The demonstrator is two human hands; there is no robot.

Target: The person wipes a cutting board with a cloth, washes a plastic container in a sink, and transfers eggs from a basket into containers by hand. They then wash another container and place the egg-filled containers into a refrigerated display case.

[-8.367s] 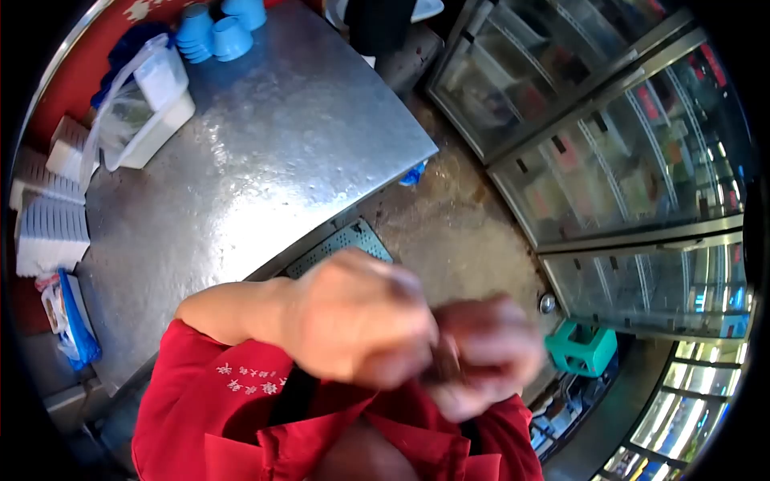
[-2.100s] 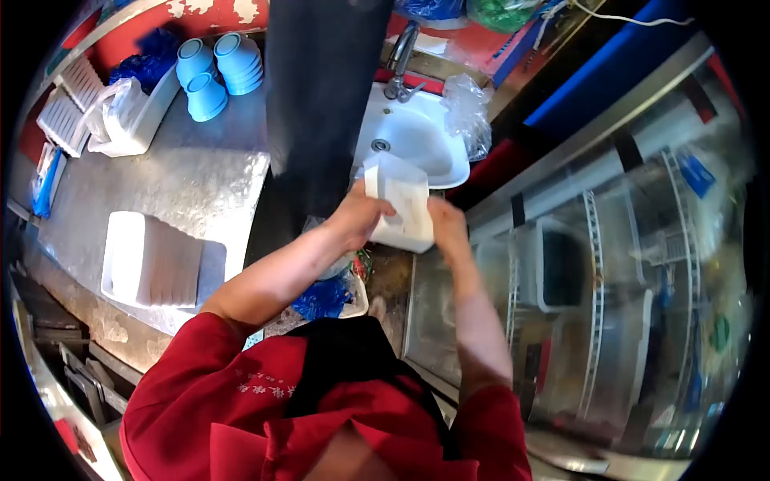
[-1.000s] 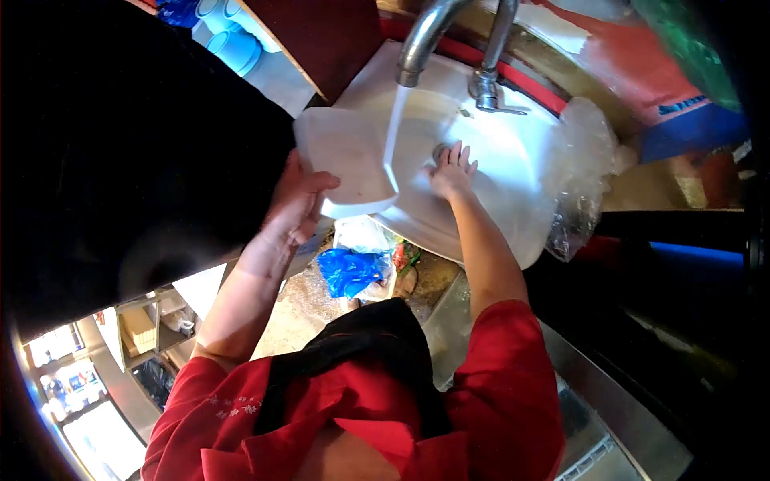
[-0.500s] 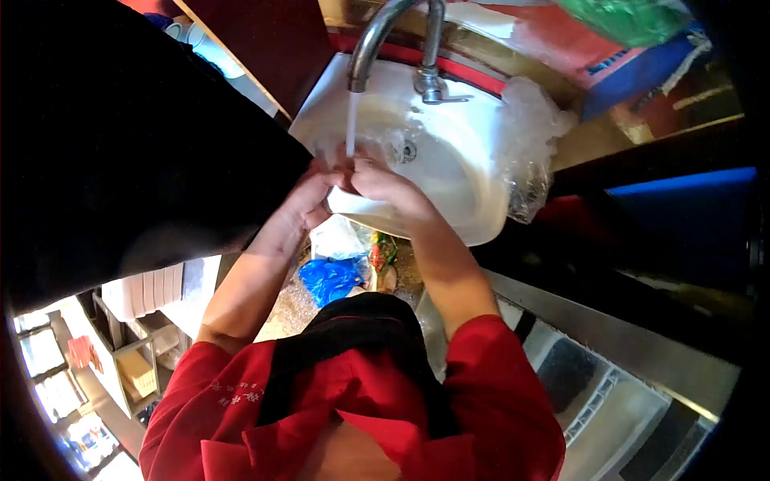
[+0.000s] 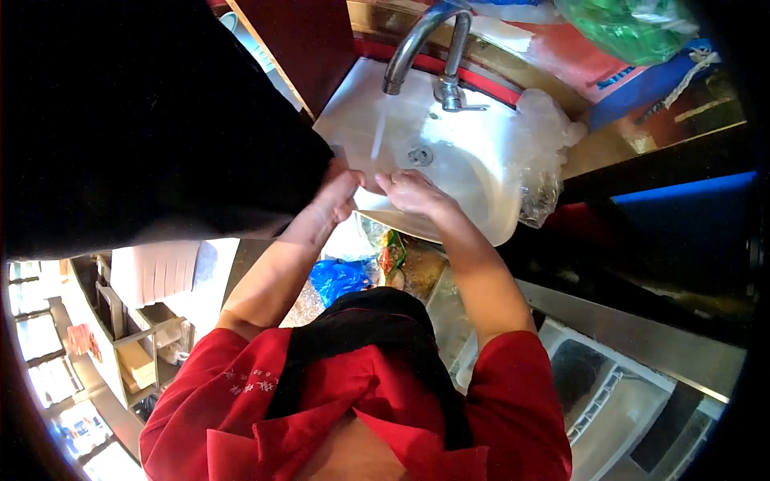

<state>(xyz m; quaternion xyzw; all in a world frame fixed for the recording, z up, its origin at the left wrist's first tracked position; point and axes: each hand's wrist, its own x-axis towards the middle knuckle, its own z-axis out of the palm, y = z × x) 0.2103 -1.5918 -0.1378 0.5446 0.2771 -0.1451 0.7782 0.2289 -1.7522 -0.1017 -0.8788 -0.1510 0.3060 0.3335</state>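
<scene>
A thin stream of water falls from the curved metal faucet into the white sink. My left hand is over the sink's near left rim, its thumb apart from the bent fingers and nothing seen in it. A dark shape at the left partly covers its outer side. Just right of the stream, my right hand is loosely bent with the fingertips pointing left. It also appears to hold nothing. A small gap separates the two hands, and both look wet.
Clear plastic wrap hangs over the sink's right edge. Below the basin lie a blue plastic bag and other wrappers. A green bag is at the back right. Clear-lidded containers stand at the lower right.
My hands were together under the stream and have drawn apart, the right one moving right. The water now falls beyond the gap between them. The whole view has shifted slightly.
</scene>
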